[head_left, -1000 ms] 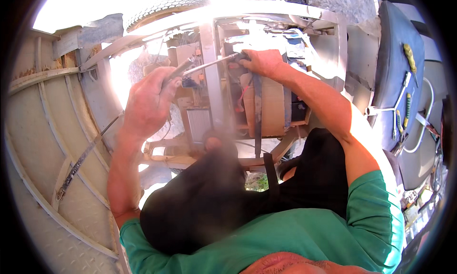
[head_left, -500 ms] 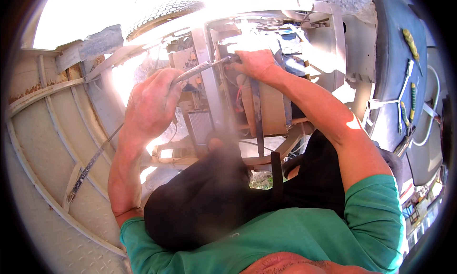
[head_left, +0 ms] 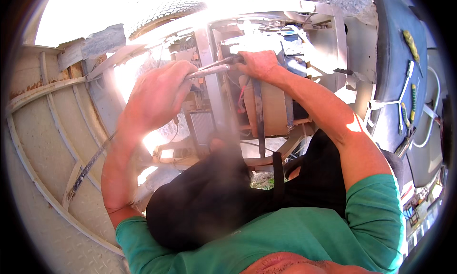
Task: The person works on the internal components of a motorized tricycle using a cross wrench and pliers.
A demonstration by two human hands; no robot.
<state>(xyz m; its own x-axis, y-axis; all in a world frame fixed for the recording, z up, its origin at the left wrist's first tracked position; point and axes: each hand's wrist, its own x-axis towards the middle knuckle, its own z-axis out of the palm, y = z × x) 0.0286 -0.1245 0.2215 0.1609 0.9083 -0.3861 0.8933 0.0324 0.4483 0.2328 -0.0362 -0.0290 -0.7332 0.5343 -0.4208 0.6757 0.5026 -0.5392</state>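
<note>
At nine o'clock I have a pale ribbed metal wall (head_left: 40, 145), with a scuffed dark bar (head_left: 88, 168) slanting across it. At ten o'clock the left hand (head_left: 154, 93) shows slightly blurred, its fingers wrapped around a grey rod (head_left: 214, 70) that juts toward three o'clock. A tyre (head_left: 166, 13) stands beyond, at eleven. At twelve, the rod crosses an upright of the pale metal frame (head_left: 204, 41), close alongside a thinner rod (head_left: 215, 64); I cannot tell whether the two touch. The right hand (head_left: 259, 64), at one o'clock, has its fingers closed on the thinner rod's dark end. Below that hand hangs a dark strap (head_left: 260, 121), beside a brown panel (head_left: 273, 114) at two. Between two and three, a dark blue pad (head_left: 388, 50) carries a cross-shaped wrench (head_left: 399, 102), a yellow-handled tool (head_left: 409, 41) and a green-handled tool (head_left: 413, 100).
</note>
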